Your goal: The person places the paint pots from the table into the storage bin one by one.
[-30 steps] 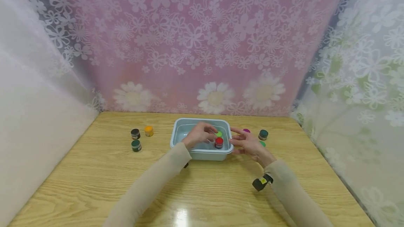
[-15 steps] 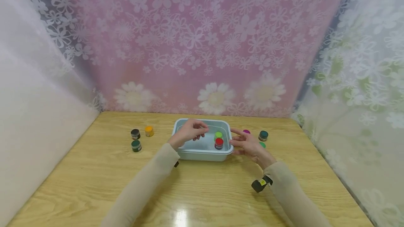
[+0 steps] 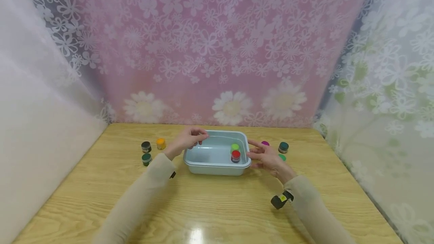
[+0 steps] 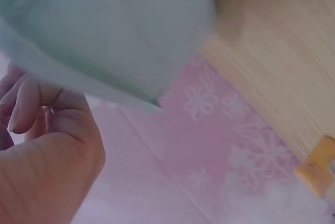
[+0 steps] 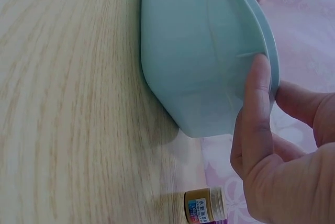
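A pale blue-grey plastic basin (image 3: pixel 217 169) stands at the middle of the table. Inside it, near its right end, are a red-lidded paint jar (image 3: pixel 235 156) and a light-green-lidded paint jar (image 3: pixel 234 148). My left hand (image 3: pixel 188 138) is over the basin's left rim, its fingers loosely bent with nothing between them. In the left wrist view, part of that hand is hidden behind the rim. My right hand (image 3: pixel 269 159) holds the basin's right rim, with fingertips on both sides of it in the right wrist view (image 5: pixel 293 145).
Left of the basin stand an orange jar (image 3: pixel 161 144), a black jar (image 3: pixel 146 147) and a dark green jar (image 3: pixel 147 159). On the right are a teal jar (image 3: pixel 283 147), a magenta lid (image 3: pixel 265 144) and a green lid (image 3: pixel 282 157), both partly behind my right hand. A floral curtain (image 3: pixel 203 48) hangs behind.
My left hand has moved left, away from the two jars in the basin to above its left rim. The right hand stays at the right rim.
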Demonstrator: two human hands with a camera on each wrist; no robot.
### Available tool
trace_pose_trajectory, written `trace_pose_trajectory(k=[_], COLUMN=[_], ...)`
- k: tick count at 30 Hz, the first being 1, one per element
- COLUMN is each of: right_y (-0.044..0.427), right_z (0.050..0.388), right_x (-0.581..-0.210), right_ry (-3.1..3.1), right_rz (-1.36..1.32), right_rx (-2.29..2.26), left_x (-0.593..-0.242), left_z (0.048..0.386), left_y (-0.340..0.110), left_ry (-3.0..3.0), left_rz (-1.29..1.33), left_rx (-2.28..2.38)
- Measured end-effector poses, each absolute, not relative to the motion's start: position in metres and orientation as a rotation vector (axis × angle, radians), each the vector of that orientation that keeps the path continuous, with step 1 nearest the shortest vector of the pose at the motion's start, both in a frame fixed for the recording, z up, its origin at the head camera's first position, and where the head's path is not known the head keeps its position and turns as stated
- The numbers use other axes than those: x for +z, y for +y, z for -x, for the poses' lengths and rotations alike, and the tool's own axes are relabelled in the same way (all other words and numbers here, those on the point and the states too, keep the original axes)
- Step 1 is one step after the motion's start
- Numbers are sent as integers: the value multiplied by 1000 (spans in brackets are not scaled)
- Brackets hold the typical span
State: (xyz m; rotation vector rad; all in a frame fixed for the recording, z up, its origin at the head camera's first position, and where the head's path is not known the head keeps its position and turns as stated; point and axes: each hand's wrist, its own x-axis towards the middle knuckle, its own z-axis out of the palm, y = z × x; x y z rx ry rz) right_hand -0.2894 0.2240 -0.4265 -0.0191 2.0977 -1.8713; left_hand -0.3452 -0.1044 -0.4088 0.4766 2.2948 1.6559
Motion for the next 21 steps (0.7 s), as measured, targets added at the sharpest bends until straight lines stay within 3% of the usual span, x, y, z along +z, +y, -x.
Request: trace_pose_trajectory(k=[21], right_y=[224], right_z=[289], right_x=[-427], right_ry=[2094], right_rz=[59], right_rx=[-1855], left_x=[-409], left_z=[347], left_y=[-183], left_ry=[2248], left_rz=[-487], left_rx=[1519])
